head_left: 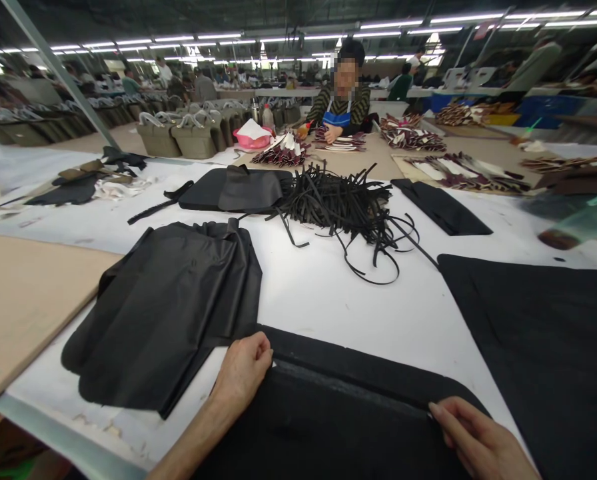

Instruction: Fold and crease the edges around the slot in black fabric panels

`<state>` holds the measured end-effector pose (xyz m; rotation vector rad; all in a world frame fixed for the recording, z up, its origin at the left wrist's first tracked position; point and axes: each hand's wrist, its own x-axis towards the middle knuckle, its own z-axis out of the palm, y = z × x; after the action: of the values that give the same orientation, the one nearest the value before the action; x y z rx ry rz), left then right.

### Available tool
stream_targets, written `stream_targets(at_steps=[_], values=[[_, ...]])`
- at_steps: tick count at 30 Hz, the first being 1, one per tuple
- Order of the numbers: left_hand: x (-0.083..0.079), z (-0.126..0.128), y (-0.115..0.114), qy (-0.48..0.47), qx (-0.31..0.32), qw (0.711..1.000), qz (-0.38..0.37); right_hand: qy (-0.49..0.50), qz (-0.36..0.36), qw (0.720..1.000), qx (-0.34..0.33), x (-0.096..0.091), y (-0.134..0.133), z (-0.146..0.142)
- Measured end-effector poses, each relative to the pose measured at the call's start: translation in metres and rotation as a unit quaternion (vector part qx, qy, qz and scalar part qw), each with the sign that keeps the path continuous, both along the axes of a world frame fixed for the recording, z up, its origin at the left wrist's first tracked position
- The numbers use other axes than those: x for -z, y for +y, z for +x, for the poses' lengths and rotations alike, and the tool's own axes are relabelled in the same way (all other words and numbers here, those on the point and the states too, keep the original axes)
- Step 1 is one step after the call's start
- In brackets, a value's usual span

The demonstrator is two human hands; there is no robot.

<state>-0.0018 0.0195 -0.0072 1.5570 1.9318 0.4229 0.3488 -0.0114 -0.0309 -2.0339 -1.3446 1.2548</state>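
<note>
A black leather-like panel [338, 420] lies in front of me over another black piece [363, 363] that shows as a band along its far edge. A dull greyish streak runs along the panel's edge between my hands. My left hand [246, 367] is closed, pinching the panel's far left corner. At the far right, my right hand [471, 430] grips the same edge between thumb and fingers. Left of my left hand lies a rumpled stack of black sheets [173, 313]. More black material [538, 333] lies flat at the right.
Beyond the panel, a tangled heap of black strips [338, 200] lies on the white table [308, 287]. A beige board [33, 293] is at the left edge. Across the table a co-worker [343, 107] handles burgundy pieces. Olive bags [193, 137] stand behind, and a greenish transparent container [583, 220] is at the right.
</note>
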Motion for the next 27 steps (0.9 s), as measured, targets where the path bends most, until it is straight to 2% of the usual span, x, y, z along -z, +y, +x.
stream_targets(at_steps=[5,10,12,14,17,20,24,27], values=[[-0.003,0.002,-0.002,0.068,0.031,0.997,-0.01,0.029,-0.014,0.999,0.011,-0.001,0.002,-0.001],[-0.011,0.013,-0.008,0.162,0.072,0.984,-0.006,0.032,0.011,0.999,0.026,-0.01,0.003,-0.007],[-0.009,0.017,-0.011,0.226,0.13,0.964,0.047,0.016,0.017,0.999,0.027,-0.013,0.003,-0.009],[-0.004,0.018,-0.015,0.277,0.2,0.933,0.117,0.011,0.023,0.999,0.026,-0.014,0.003,-0.009],[0.003,0.016,-0.022,0.31,0.27,0.894,0.179,0.028,0.029,0.999,0.03,-0.012,0.004,-0.008],[0.002,0.017,-0.03,0.359,0.308,0.86,0.193,0.044,0.029,0.997,0.051,-0.006,0.005,-0.008],[-0.004,0.03,-0.038,0.449,0.329,0.808,0.191,-0.004,0.031,0.998,0.054,0.0,0.005,-0.008],[-0.006,0.04,-0.038,0.479,0.334,0.79,0.188,-0.039,0.042,0.997,0.045,-0.001,0.004,-0.009]])
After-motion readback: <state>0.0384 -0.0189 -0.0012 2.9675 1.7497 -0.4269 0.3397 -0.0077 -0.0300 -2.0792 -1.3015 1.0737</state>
